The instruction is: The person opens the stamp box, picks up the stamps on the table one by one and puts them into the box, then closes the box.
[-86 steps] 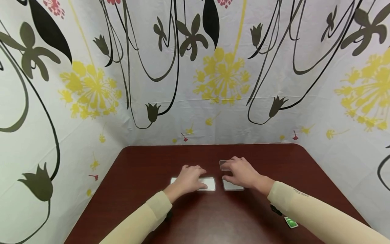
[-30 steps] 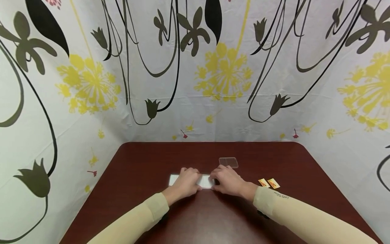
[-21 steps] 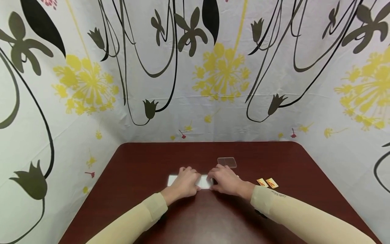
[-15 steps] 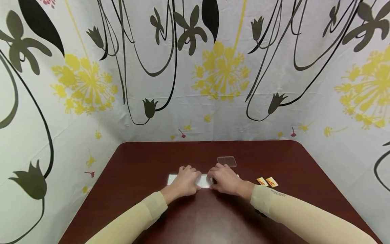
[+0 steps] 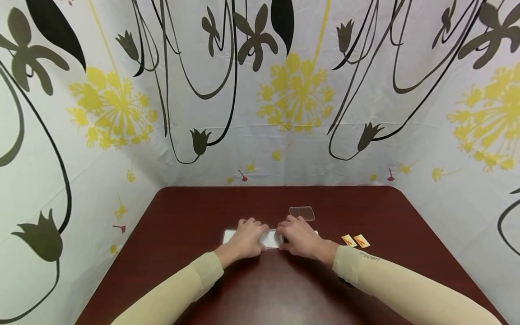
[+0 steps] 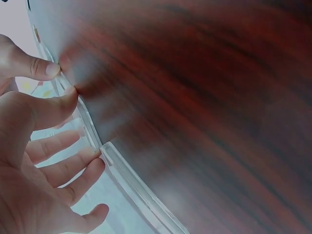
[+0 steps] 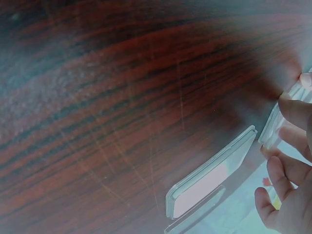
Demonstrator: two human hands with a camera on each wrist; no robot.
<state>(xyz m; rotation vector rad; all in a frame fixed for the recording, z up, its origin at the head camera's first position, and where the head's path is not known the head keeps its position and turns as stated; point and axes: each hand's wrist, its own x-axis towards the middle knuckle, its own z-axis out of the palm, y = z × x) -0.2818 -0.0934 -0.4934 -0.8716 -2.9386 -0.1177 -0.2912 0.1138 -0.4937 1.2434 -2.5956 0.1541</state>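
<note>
Both hands meet over a flat, clear-rimmed white case [image 5: 273, 239] lying on the dark red-brown table. My left hand [image 5: 246, 238] pinches its left part, thumb on the near edge and fingertips opposite. My right hand [image 5: 304, 237] pinches the right part in the same way. The two thumbs are close together in the left wrist view. A second such case [image 5: 228, 234] lies to the left, partly under my left hand. In the right wrist view another case [image 7: 214, 178] lies beside my right hand. Fingers hide much of the held case.
Behind the right hand lies a clear, see-through plastic piece [image 5: 302, 213]. Two small orange-yellow cards [image 5: 355, 241] lie just beyond the right sleeve. A patterned curtain [image 5: 284, 158] rises along the table's back edge [image 5: 227, 188] and sides.
Since the earliest frame my right hand has moved left, off the right case and onto the middle one. The orange-yellow cards have come into view. During the last second the hands hold nearly still.
</note>
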